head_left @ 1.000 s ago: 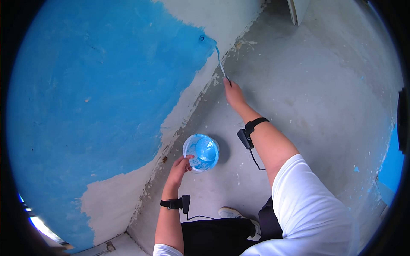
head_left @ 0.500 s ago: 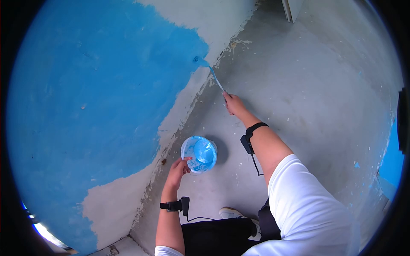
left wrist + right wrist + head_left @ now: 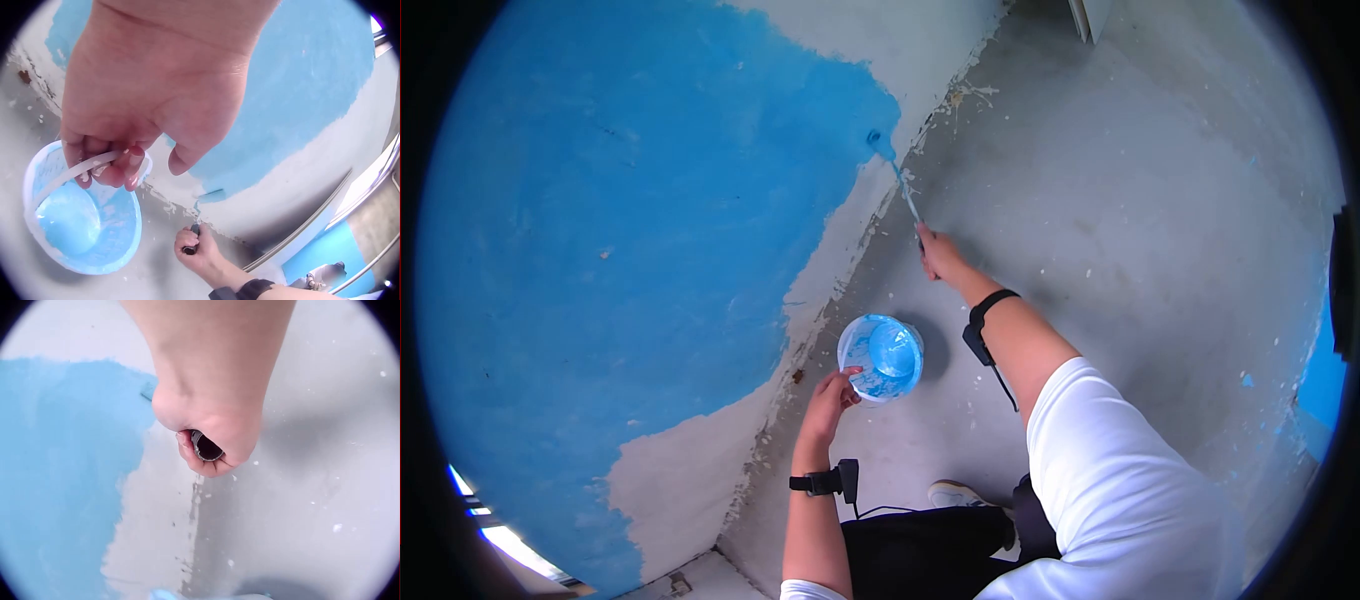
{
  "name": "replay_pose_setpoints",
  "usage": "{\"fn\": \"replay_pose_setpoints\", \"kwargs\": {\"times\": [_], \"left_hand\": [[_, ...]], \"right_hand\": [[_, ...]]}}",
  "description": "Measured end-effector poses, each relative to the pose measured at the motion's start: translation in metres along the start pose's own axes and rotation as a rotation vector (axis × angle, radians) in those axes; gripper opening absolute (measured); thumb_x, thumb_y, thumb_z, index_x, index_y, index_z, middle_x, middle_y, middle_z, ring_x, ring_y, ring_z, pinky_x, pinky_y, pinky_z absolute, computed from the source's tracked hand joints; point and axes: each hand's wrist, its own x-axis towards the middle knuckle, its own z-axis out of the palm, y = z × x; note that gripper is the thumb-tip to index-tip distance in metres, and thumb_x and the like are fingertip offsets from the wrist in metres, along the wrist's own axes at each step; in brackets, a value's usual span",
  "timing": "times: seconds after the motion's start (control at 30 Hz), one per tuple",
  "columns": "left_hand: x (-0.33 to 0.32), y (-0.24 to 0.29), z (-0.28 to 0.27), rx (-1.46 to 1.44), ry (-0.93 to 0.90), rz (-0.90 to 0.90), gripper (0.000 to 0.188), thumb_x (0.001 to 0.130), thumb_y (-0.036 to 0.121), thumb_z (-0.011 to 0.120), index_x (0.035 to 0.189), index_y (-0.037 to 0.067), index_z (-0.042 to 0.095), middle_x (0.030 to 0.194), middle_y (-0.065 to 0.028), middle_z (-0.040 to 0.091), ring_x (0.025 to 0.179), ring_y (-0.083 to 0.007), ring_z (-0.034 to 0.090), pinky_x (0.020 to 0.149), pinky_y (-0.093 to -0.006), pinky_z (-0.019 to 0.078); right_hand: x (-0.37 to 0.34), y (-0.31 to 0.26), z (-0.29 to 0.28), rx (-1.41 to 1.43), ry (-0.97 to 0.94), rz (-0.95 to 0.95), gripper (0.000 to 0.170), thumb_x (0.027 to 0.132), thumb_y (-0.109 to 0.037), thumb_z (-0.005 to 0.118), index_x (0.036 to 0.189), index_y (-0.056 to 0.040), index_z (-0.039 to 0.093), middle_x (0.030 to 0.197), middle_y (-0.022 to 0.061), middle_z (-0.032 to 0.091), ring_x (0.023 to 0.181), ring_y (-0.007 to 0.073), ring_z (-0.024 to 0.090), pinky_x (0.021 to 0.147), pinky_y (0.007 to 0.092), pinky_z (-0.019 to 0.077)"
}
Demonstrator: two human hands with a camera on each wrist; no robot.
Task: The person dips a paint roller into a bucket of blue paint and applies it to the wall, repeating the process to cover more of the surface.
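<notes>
In the head view my right hand (image 3: pixel 942 257) grips the handle of a paint roller that reaches up and left to the wall (image 3: pixel 650 210). Its blue-coated roller head (image 3: pixel 880 145) lies against the wall at the lower edge of the blue paint. Seen from the right wrist, curled fingers wrap the hollow end of the roller handle (image 3: pixel 207 449). My left hand (image 3: pixel 830 400) holds a white bail handle (image 3: pixel 75 170) in its curled fingers. That handle belongs to a pale bucket (image 3: pixel 853 345) with blue paint inside.
An unpainted strip (image 3: pixel 820 270) runs between the blue paint and the grey floor (image 3: pixel 1080 200), which is spotted with paint. A white panel edge (image 3: pixel 1088 18) stands at the top. In the left wrist view another person (image 3: pixel 325 275) appears far off before a blue wall.
The roller has come down along the paint's edge toward me, and my right hand has drawn back with it. My left hand keeps its hold on the bucket's handle.
</notes>
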Motion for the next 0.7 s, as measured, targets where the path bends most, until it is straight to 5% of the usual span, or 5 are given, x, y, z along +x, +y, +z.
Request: {"fn": "replay_pose_setpoints", "kwargs": {"times": [0.13, 0.2, 0.43, 0.6, 0.7], "left_hand": [[0.001, 0.001, 0.0, 0.032, -0.004, -0.003, 0.034, 0.1, 0.025, 0.047, 0.117, 0.001, 0.062, 0.073, 0.0041, 0.041, 0.075, -0.0111, 0.047, 0.079, -0.0283, 0.0425], [0.001, 0.001, 0.001, 0.05, -0.003, 0.002, 0.034, 0.1, 0.025, 0.047, 0.117, 0.001, 0.063, 0.074, 0.0041, 0.041, 0.075, -0.0111, 0.047, 0.079, -0.0284, 0.0426], [0.0, 0.0, 0.001, 0.065, -0.001, 0.008, 0.033, 0.1, 0.026, 0.047, 0.115, 0.002, 0.064, 0.072, 0.0044, 0.041, 0.076, -0.0114, 0.049, 0.079, -0.0283, 0.0427], [0.0, 0.001, 0.0, 0.075, 0.002, 0.004, 0.033, 0.099, 0.023, 0.046, 0.116, 0.001, 0.063, 0.072, 0.0047, 0.04, 0.076, -0.0117, 0.048, 0.079, -0.0281, 0.0424], [-0.001, 0.001, 0.0, 0.078, -0.003, -0.001, 0.033, 0.098, 0.021, 0.045, 0.117, 0.0, 0.062, 0.071, 0.0047, 0.04, 0.076, -0.0117, 0.047, 0.079, -0.0282, 0.0421]], "right_hand": [[-0.008, 0.011, -0.003, -0.047, -0.016, 0.035, 0.051, 0.098, -0.055, 0.043, 0.078, -0.0081, 0.045, 0.054, 0.001, 0.038, 0.037, 0.0141, 0.034, 0.036, 0.0318, 0.0306], [0.0, 0.017, -0.011, -0.158, 0.06, 0.015, 0.056, 0.098, -0.054, 0.044, 0.077, -0.0025, 0.053, 0.056, 0.0076, 0.05, 0.041, 0.021, 0.049, 0.038, 0.0361, 0.0375], [0.008, -0.004, -0.017, -0.175, 0.032, -0.098, 0.057, 0.099, -0.052, 0.042, 0.073, -0.0023, 0.049, 0.055, 0.0072, 0.049, 0.039, 0.0216, 0.048, 0.037, 0.0361, 0.0367], [0.018, -0.042, 0.0, 0.331, -0.018, 0.038, 0.055, 0.099, -0.056, 0.041, 0.072, -0.0076, 0.043, 0.053, 0.0034, 0.041, 0.036, 0.0167, 0.039, 0.036, 0.0323, 0.0323], [0.014, -0.028, -0.007, 0.097, 0.002, -0.07, 0.054, 0.099, -0.055, 0.041, 0.074, -0.0078, 0.044, 0.054, 0.0029, 0.041, 0.036, 0.0162, 0.038, 0.037, 0.0318, 0.0328]]}}
